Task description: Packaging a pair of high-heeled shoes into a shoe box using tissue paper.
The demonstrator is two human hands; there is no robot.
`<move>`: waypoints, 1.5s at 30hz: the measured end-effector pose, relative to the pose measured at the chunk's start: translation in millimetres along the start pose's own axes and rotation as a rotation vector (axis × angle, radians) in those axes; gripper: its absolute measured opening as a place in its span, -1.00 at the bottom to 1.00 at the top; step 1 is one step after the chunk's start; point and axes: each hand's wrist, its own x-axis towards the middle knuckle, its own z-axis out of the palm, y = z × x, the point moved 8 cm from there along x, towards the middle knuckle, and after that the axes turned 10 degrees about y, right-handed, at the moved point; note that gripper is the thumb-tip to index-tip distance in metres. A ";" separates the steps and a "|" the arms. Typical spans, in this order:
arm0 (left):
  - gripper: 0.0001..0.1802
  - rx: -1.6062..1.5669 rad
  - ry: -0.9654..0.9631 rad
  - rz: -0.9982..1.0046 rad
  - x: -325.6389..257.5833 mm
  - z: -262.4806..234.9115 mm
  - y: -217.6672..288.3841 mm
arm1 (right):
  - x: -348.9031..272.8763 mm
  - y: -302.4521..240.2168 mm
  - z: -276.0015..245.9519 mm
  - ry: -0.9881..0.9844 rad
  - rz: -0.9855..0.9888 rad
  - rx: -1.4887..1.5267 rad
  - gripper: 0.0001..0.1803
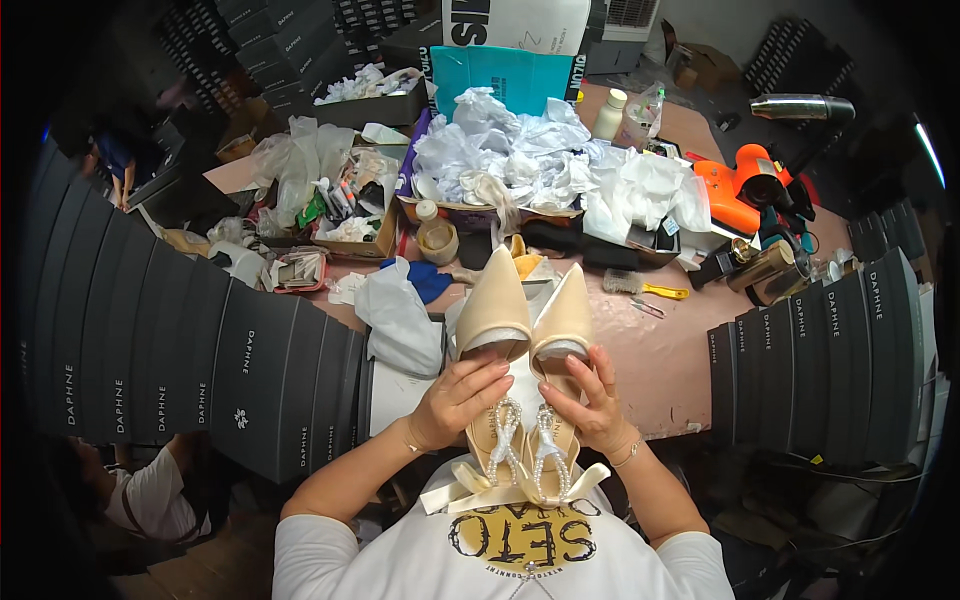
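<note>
Head view: black shoeboxes [200, 370] flank hands holding beige shoes [525, 320].

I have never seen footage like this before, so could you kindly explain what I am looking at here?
This is one picture from a wide fisheye camera worn on a person's head, looking down, so straight edges bend. No machine is involved: the left hand and right hand are the person's own, holding a pair of beige pointed shoes with pearl straps side by side. Beyond lies a pinkish table with crumpled white tissue paper, a brush with a yellow handle and an orange tool. Black shoe boxes stand stacked at both sides.
</note>
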 end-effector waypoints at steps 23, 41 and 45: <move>-0.67 -0.009 0.042 0.219 18.6 -21.1 7.2 | 26.8 -10.4 -25.9 0.130 -0.214 -0.108 -0.68; -0.55 -1.357 -0.184 -1.425 -44.6 64.7 -41.5 | -39.4 49.7 76.3 -0.236 1.388 1.381 -0.46; -0.51 -1.463 -0.210 -1.465 -45.7 77.3 -42.8 | -46.4 54.7 79.6 -0.159 1.505 1.415 -0.43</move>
